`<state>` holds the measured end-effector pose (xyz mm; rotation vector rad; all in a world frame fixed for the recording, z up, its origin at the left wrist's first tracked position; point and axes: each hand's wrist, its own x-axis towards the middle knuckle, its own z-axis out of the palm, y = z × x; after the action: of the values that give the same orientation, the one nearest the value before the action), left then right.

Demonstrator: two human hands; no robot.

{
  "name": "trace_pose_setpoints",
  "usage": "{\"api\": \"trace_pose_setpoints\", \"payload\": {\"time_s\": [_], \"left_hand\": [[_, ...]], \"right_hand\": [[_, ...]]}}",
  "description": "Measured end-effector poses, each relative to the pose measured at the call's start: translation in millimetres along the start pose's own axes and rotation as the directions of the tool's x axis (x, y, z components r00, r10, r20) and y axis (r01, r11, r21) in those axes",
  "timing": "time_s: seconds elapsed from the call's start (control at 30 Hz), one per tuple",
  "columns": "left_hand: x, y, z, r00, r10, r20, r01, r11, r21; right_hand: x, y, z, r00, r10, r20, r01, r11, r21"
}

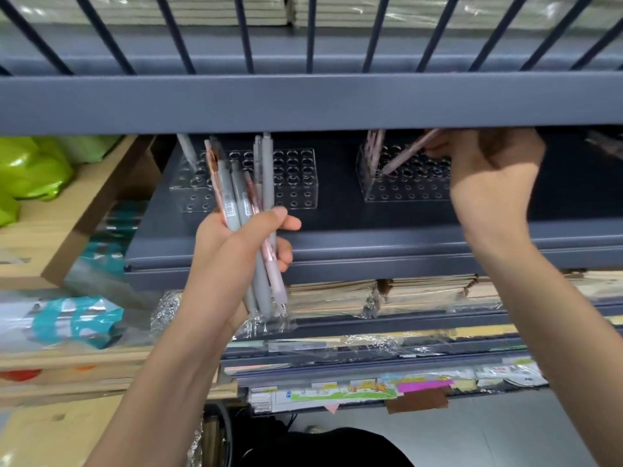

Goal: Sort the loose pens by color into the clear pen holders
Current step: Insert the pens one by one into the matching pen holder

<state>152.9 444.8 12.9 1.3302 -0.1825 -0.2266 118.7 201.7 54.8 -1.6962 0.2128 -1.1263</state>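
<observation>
Nearest to me, the left hand (236, 251) is curled round a bundle of pens (236, 193), grey and pink mixed, gripping them near mid-length so they stand upright, tops fanned above the fist. Further in on the right, I see the right hand (488, 176) raised under the upper shelf edge (303, 102), its fingertips pinching the top of a pink pen (408, 153). That pen slants down to the left, its tip at the top of the right clear holder (404, 192). Other pink pens (375, 146) stand at that holder's left end. The left clear holder (296, 183), behind the bundle, has one grey pen (187, 150) at its left end; both holders sit on the dark shelf (371, 244)
</observation>
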Motion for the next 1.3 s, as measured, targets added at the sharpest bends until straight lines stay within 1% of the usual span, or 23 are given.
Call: {"api": "trace_pose_setpoints", "payload": {"time_s": [0.07, 0.17, 0.3, 0.37, 0.47, 0.67, 0.77, 0.87, 1.0, 1.03, 1.1, 1.3], "left_hand": [[-0.8, 0.1, -0.1, 1.0, -0.003, 0.008, 0.003, 1.0, -0.007], [-2.1, -1.1, -1.3, 1.0, -0.013, -0.006, 0.013, 1.0, -0.014], [-4.5, -1.5, -5.2, 0.999, -0.006, -0.046, 0.004, 0.999, -0.034], [-5.2, -1.1, -8.1, 0.999, -0.007, -0.051, 0.005, 0.999, -0.043], [-6.7, -0.2, -13.0, 1.0, -0.005, -0.03, 0.004, 0.999, -0.05], [-9.5, 1.4, -21.0, 1.0, -0.011, 0.026, 0.012, 0.999, -0.043], [-11.5, 3.8, -24.2, 0.998, -0.018, 0.053, 0.021, 0.999, -0.047], [-12.5, 6.4, -28.5, 0.998, -0.026, 0.054, 0.029, 0.998, -0.055], [-13.6, 8.9, -37.6, 0.997, -0.03, 0.072, 0.033, 0.999, -0.04], [-13.9, 9.2, -39.9, 0.997, -0.032, 0.076, 0.035, 0.999, -0.036], [-15.0, 9.5, -43.8, 0.996, -0.038, 0.081, 0.041, 0.998, -0.036], [-18.6, 10.7, -55.1, 0.996, -0.056, 0.069, 0.059, 0.997, -0.05]], "right_hand": [[2.4, 1.5, 1.7, 1.0, -0.008, 0.01, 0.008, 0.999, -0.045], [7.6, 6.0, 6.5, 0.999, 0.002, 0.051, 0.007, 0.983, -0.184], [9.1, 11.1, 17.0, 0.985, 0.012, 0.173, 0.058, 0.918, -0.393], [7.6, 12.9, 22.5, 0.984, 0.004, 0.181, 0.077, 0.894, -0.442], [5.1, 11.5, 29.6, 0.984, 0.02, 0.178, 0.062, 0.895, -0.442], [2.0, 10.6, 33.5, 0.977, 0.007, 0.213, 0.098, 0.873, -0.478], [3.1, 14.3, 34.1, 0.975, 0.055, 0.216, 0.047, 0.896, -0.442], [3.2, 14.2, 35.6, 0.976, 0.111, 0.187, -0.03, 0.921, -0.389], [-0.9, 12.8, 39.3, 0.987, 0.119, 0.105, -0.076, 0.936, -0.343], [-2.8, 12.9, 40.3, 0.991, 0.107, 0.084, -0.073, 0.941, -0.331], [-7.6, 13.4, 40.5, 0.995, 0.076, 0.069, -0.046, 0.931, -0.362], [-12.6, 14.4, 40.3, 0.991, 0.119, 0.065, -0.091, 0.941, -0.326]]}}
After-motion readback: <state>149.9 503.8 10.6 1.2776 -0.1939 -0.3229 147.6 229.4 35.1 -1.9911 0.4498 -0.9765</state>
